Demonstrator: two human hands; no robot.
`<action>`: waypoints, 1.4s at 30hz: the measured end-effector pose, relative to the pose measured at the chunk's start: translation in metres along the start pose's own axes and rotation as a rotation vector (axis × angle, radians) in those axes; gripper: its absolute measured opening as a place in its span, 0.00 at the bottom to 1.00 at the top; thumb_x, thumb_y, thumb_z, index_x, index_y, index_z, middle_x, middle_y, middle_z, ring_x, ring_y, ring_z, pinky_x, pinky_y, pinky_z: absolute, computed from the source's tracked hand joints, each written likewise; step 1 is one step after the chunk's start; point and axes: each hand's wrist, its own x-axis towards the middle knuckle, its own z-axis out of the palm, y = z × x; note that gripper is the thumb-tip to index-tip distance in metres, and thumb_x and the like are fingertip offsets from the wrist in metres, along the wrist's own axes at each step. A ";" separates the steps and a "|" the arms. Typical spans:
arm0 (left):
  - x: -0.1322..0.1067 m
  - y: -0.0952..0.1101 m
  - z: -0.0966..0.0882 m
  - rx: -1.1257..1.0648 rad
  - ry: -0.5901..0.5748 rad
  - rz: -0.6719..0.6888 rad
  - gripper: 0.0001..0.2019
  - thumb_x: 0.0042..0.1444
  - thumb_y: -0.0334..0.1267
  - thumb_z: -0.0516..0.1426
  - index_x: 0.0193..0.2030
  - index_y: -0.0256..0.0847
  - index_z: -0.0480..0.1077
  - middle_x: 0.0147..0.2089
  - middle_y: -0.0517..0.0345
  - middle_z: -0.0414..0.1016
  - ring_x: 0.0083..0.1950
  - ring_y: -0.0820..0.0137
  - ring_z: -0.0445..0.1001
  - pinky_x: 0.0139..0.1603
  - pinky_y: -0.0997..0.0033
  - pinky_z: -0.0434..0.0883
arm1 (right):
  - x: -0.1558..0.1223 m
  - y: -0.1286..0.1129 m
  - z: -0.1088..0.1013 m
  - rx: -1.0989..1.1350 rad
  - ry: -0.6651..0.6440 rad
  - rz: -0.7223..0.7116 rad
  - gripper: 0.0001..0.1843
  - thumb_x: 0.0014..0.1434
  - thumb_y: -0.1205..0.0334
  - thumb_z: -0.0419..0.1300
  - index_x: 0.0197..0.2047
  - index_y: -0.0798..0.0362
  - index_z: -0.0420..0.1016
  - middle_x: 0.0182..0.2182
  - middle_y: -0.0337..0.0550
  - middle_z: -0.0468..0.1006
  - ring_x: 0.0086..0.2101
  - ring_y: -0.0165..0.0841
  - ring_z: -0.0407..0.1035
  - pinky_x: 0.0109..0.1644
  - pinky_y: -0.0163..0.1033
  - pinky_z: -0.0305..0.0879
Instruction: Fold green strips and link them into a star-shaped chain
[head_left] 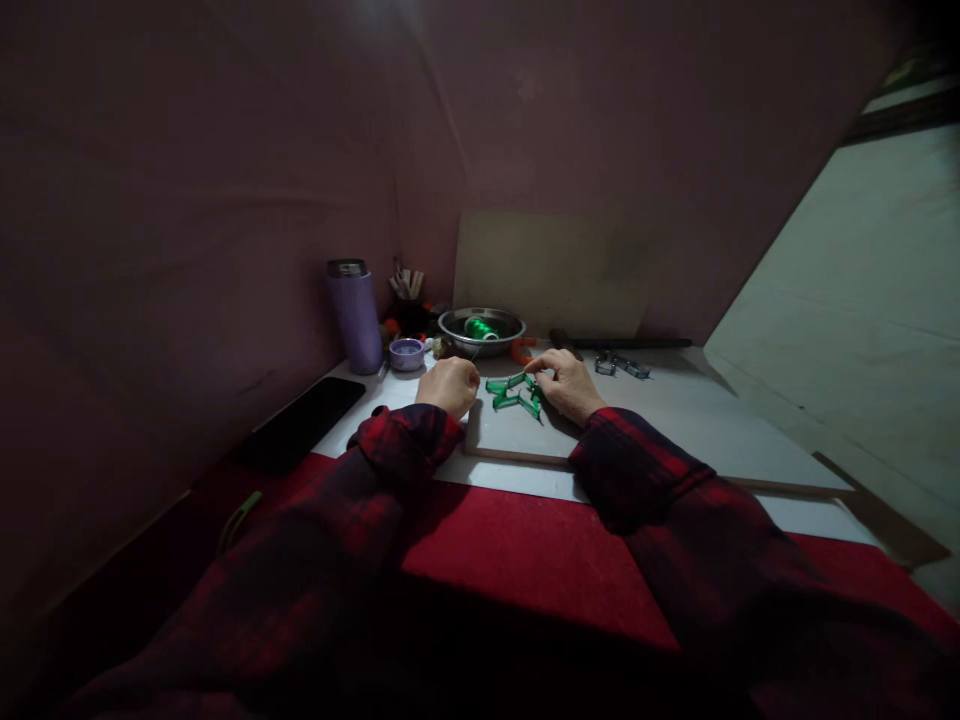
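Note:
A star outline of green thread (516, 381), strung round small upright nails, lies on a white board (517, 438) in front of me. My left hand (448, 386) is closed just left of the star. A thin green strand runs down towards it from the green thread spool (481, 329) and appears held in its fingers; the fingertips are partly hidden. On the star's right side, my right hand (568, 384) has its index finger and thumb drawn together at the upper right nails. Whatever is between those fingertips is too small to make out.
The spool lies in a metal bowl (450, 325). Left of it stand a purple tumbler (355, 320) and a small purple dish (406, 354). A black phone (307, 420) lies at left. Behind my right hand are a hammer-like tool (564, 343) and grey thread-wound nails (622, 366).

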 end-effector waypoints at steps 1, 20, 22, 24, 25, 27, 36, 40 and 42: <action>0.000 0.000 0.001 -0.020 -0.003 0.004 0.10 0.51 0.34 0.54 0.36 0.45 0.78 0.41 0.54 0.78 0.44 0.65 0.74 0.43 0.70 0.70 | 0.000 0.000 0.000 -0.002 0.003 -0.002 0.12 0.49 0.71 0.51 0.29 0.51 0.75 0.32 0.44 0.75 0.38 0.37 0.65 0.47 0.44 0.61; 0.010 0.020 0.007 -0.151 -0.061 0.013 0.10 0.44 0.37 0.57 0.31 0.42 0.79 0.31 0.54 0.79 0.35 0.68 0.74 0.35 0.72 0.68 | 0.001 -0.001 0.002 -0.038 -0.026 -0.036 0.12 0.49 0.72 0.51 0.29 0.52 0.75 0.32 0.45 0.74 0.39 0.38 0.63 0.47 0.43 0.60; 0.010 0.022 0.006 -0.121 -0.081 0.030 0.09 0.45 0.38 0.57 0.31 0.42 0.79 0.30 0.55 0.78 0.35 0.68 0.74 0.36 0.72 0.68 | 0.001 0.000 0.003 -0.039 -0.021 -0.049 0.12 0.49 0.72 0.51 0.29 0.52 0.75 0.32 0.45 0.74 0.39 0.37 0.63 0.47 0.43 0.60; 0.011 0.024 0.005 -0.083 -0.100 0.046 0.09 0.45 0.38 0.57 0.32 0.43 0.79 0.30 0.55 0.78 0.36 0.67 0.75 0.37 0.72 0.68 | 0.002 0.000 0.003 -0.036 -0.018 -0.056 0.12 0.49 0.72 0.51 0.28 0.52 0.75 0.32 0.45 0.74 0.39 0.37 0.63 0.47 0.43 0.60; 0.011 0.025 0.005 -0.060 -0.102 0.057 0.09 0.45 0.38 0.57 0.32 0.43 0.79 0.31 0.55 0.79 0.36 0.67 0.75 0.37 0.72 0.68 | 0.002 0.000 0.003 -0.035 -0.017 -0.056 0.12 0.49 0.72 0.51 0.29 0.52 0.75 0.32 0.45 0.74 0.39 0.38 0.63 0.47 0.43 0.60; 0.011 0.027 0.006 -0.007 -0.085 0.087 0.09 0.46 0.38 0.57 0.33 0.44 0.78 0.34 0.54 0.79 0.39 0.66 0.75 0.39 0.71 0.68 | 0.002 0.000 0.003 -0.035 -0.018 -0.052 0.12 0.49 0.72 0.51 0.29 0.52 0.75 0.32 0.45 0.75 0.39 0.38 0.63 0.46 0.43 0.60; 0.012 0.038 0.012 0.249 -0.003 0.316 0.13 0.52 0.37 0.51 0.37 0.42 0.77 0.40 0.50 0.79 0.44 0.60 0.75 0.43 0.65 0.69 | 0.002 0.002 0.005 -0.037 -0.013 -0.069 0.12 0.50 0.73 0.51 0.28 0.51 0.75 0.32 0.44 0.74 0.38 0.37 0.63 0.46 0.43 0.61; 0.019 0.040 0.015 0.307 0.006 0.403 0.14 0.53 0.36 0.50 0.38 0.39 0.76 0.39 0.47 0.78 0.43 0.58 0.76 0.42 0.63 0.69 | 0.002 0.003 0.007 -0.039 0.004 -0.073 0.12 0.49 0.73 0.51 0.28 0.51 0.74 0.32 0.44 0.74 0.39 0.37 0.63 0.46 0.43 0.61; 0.023 0.041 0.016 0.305 0.005 0.405 0.14 0.52 0.35 0.50 0.37 0.39 0.76 0.38 0.46 0.78 0.43 0.58 0.76 0.41 0.63 0.69 | 0.002 0.004 0.007 -0.038 0.002 -0.074 0.12 0.49 0.73 0.51 0.28 0.51 0.74 0.32 0.44 0.74 0.39 0.37 0.63 0.46 0.43 0.61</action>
